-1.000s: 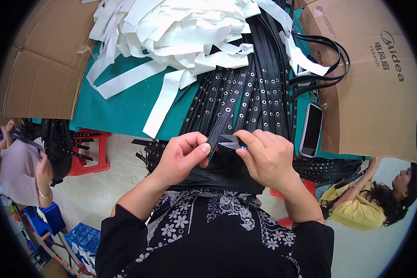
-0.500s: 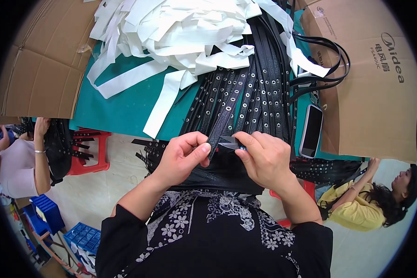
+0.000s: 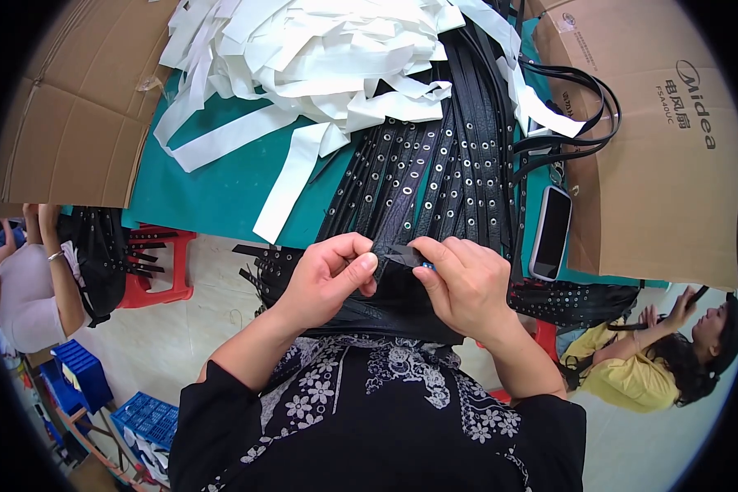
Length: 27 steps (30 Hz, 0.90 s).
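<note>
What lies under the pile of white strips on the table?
Under the white strips show the teal table cover and the far ends of the black eyelet straps. Anything beneath the pile's middle is covered.

Open passage: a bare strip of the teal table cover (image 3: 213,201) at left centre of the frame, between the heap of white flat strips (image 3: 303,57) above and the table's near edge. Centre is blocked by the fan of black eyeleted straps (image 3: 443,164), running from the top down to both hands. Right of them, a dark smartphone (image 3: 551,232) lies just beside a brown cardboard box (image 3: 656,164), leaving only a narrow teal gap. Upper left is closed by flat cardboard sheets (image 3: 74,131).
</note>
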Each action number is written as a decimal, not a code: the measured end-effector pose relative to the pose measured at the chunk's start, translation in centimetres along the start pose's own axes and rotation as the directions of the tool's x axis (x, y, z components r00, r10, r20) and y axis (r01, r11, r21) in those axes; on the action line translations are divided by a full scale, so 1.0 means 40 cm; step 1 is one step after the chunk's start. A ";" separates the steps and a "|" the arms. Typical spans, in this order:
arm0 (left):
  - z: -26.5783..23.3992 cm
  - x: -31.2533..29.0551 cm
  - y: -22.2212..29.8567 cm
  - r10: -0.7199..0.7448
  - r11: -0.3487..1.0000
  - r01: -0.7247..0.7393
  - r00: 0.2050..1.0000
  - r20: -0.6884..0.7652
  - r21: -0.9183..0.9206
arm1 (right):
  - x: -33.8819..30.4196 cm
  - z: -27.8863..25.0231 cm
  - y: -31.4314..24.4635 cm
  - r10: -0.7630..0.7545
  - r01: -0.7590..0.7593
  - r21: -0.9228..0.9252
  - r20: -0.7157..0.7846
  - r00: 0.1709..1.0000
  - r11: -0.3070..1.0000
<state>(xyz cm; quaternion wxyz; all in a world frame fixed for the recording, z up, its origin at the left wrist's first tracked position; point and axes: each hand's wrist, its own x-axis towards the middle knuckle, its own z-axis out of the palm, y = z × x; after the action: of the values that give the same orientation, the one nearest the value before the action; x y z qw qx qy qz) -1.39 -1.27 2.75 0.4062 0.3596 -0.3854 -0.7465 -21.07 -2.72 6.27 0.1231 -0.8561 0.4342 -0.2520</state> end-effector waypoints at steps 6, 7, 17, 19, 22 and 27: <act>0.003 0.000 0.000 0.007 1.000 -0.008 1.000 0.018 0.019 | 0.000 0.002 -0.004 0.006 -0.006 -0.011 -0.008 1.000 1.000; 0.002 0.001 -0.001 -0.001 1.000 0.001 1.000 0.018 0.011 | 0.000 0.004 -0.003 0.004 -0.004 -0.016 -0.009 1.000 1.000; 0.009 0.001 -0.008 -0.040 0.997 0.039 0.999 -0.010 -0.065 | -0.011 0.017 0.027 0.064 -0.043 0.173 -0.123 0.990 0.984; 0.008 0.002 -0.014 -0.032 0.998 0.032 0.999 -0.015 -0.048 | -0.016 0.025 0.039 0.262 -0.162 0.437 -0.178 0.949 0.885; 0.012 0.000 -0.016 -0.021 1.000 0.021 0.999 -0.028 -0.013 | -0.005 0.020 0.005 0.338 -0.268 0.551 -0.027 0.941 0.790; 0.023 0.003 -0.008 -0.004 1.000 0.005 1.000 -0.028 0.022 | -0.012 0.075 0.012 0.232 -0.178 0.588 -0.018 0.973 0.789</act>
<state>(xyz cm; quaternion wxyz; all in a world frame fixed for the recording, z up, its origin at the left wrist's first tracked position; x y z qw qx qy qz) -2.31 -1.02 2.86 0.4059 0.3751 -0.3872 -0.7380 -20.02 -2.64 3.36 0.3861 -0.7129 0.4315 -0.3955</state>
